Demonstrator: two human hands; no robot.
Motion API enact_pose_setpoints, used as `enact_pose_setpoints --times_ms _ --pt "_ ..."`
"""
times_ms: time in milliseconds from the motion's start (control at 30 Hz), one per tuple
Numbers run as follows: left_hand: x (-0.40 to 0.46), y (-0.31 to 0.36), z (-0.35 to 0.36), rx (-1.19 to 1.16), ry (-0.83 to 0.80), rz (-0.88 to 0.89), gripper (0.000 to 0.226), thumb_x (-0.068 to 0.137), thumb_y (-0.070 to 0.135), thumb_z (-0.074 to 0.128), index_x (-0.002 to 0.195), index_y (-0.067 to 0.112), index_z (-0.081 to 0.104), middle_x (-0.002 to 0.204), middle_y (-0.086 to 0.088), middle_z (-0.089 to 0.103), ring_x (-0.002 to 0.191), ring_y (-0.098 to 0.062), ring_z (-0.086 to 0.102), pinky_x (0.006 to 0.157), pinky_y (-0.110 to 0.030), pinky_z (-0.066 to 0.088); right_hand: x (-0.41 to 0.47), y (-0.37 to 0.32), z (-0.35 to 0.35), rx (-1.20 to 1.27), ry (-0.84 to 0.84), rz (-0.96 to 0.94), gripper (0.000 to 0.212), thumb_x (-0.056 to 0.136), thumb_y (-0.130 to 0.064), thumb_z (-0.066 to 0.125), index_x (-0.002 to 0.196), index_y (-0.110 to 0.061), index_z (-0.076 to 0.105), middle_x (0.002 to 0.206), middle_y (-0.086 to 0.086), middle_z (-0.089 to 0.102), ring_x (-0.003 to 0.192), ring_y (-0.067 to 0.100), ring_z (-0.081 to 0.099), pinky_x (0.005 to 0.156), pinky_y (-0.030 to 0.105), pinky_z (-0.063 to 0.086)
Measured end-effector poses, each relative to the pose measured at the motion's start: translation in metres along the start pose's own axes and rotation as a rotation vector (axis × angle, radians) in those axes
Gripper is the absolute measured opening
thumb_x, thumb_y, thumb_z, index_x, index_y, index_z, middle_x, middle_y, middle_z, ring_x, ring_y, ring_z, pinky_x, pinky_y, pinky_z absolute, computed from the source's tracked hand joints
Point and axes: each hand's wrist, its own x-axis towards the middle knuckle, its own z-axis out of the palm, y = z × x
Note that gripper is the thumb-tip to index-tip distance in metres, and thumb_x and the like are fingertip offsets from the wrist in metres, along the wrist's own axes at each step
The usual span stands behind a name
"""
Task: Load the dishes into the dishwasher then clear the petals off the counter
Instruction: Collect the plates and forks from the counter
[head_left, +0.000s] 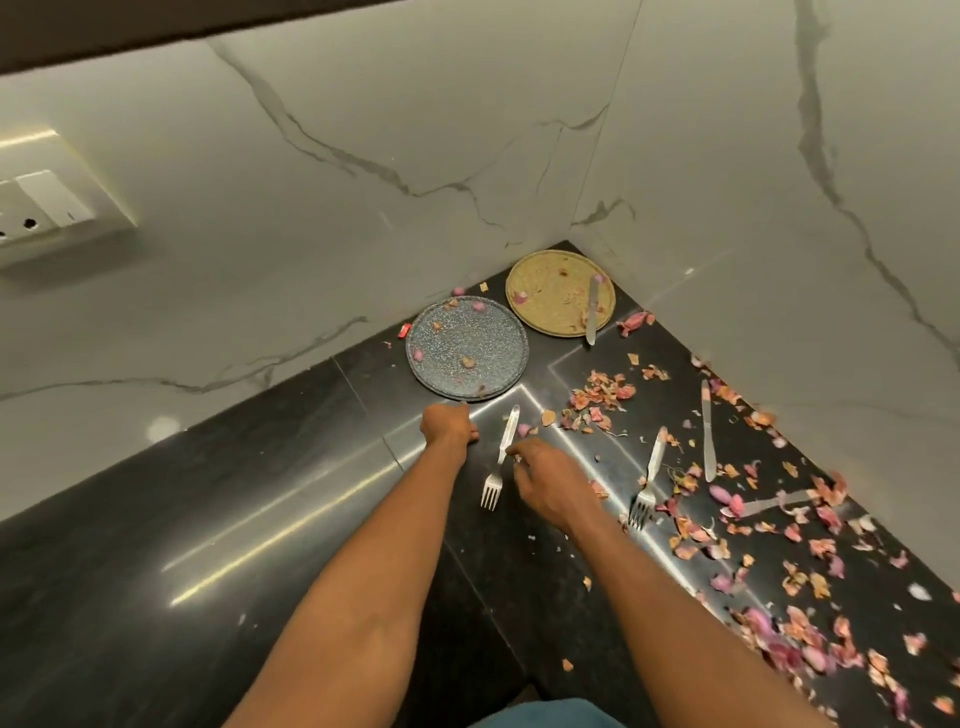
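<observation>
Head view: black stone tabletop (291, 467) set in a corner of white marble-veined wall, no readable writing or brand anywhere. Left hand (449, 423) at the near rim of the speckled grey plate (466, 347), fingers curled under; whether that grip actually holds the rim, cannot tell. Right hand (545, 480) just right of it, fingertips pinching the handle of a fork (500, 457) that lies with tines toward the near side. Grey plate carries a few petals. Woven tan plate (556, 293) in the far corner, butter knife (592, 312) lying across its right edge. Second fork (648, 480) right of the right hand, another knife (707, 431) further right, a spoon (769, 503) half under petals. Dried pink and orange petals (810, 577) scattered thickly over the right side of the tabletop. Small red scrap (404, 330) left of the grey plate. White switch socket (47, 208) on the left wall.
</observation>
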Motion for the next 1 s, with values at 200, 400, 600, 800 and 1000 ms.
enact_pose_setpoints --times_ms 200,400,600,800,1000 --pt "0.051 0.002 0.029 0.105 0.158 -0.028 0.037 0.083 0.042 0.07 0.086 0.005 0.068 0.082 -0.013 0.073 0.068 -0.033 0.072 0.069 -0.047 0.062 0.008 0.01 0.008 0.055 0.052 0.042 0.031 0.101 -0.016 0.049 0.126 -0.017 0.068 0.137 0.003 0.063 0.123 0.027 0.06 0.099 0.039 0.05" --pt "0.052 0.03 0.025 -0.055 0.095 -0.189 0.026 0.087 0.021 0.069 0.095 -0.003 0.067 0.083 -0.02 0.072 0.057 -0.037 0.071 0.053 -0.058 0.059 0.001 0.019 0.014 0.151 0.076 0.119 0.034 0.098 -0.014 0.053 0.129 -0.022 0.065 0.13 0.001 0.064 0.119 0.021 0.061 0.102 0.039 0.051" --pt "0.076 0.02 0.029 -0.105 0.115 -0.236 0.028 0.078 0.022 0.077 0.088 -0.003 0.066 0.084 -0.019 0.071 0.061 -0.035 0.071 0.059 -0.057 0.061 -0.003 0.018 0.012 0.177 0.111 0.133 0.034 0.098 -0.013 0.053 0.129 -0.023 0.064 0.131 0.0 0.063 0.117 0.019 0.061 0.101 0.036 0.05" --pt "0.012 0.045 0.014 0.005 0.126 -0.139 0.044 0.095 0.027 0.06 0.132 0.004 0.057 0.134 -0.012 0.062 0.121 -0.03 0.061 0.094 -0.036 0.053 -0.016 0.031 0.012 0.147 0.113 0.171 0.038 0.098 -0.015 0.052 0.134 -0.025 0.063 0.134 0.0 0.063 0.116 0.019 0.062 0.096 0.032 0.049" --pt "0.006 0.051 0.007 -0.068 0.095 -0.151 0.055 0.096 0.027 0.061 0.142 0.001 0.047 0.143 -0.014 0.054 0.126 -0.032 0.056 0.1 -0.038 0.048 -0.017 0.042 0.001 0.133 0.129 0.2 0.038 0.099 -0.017 0.051 0.136 -0.024 0.061 0.137 0.002 0.062 0.116 0.021 0.063 0.099 0.039 0.051"
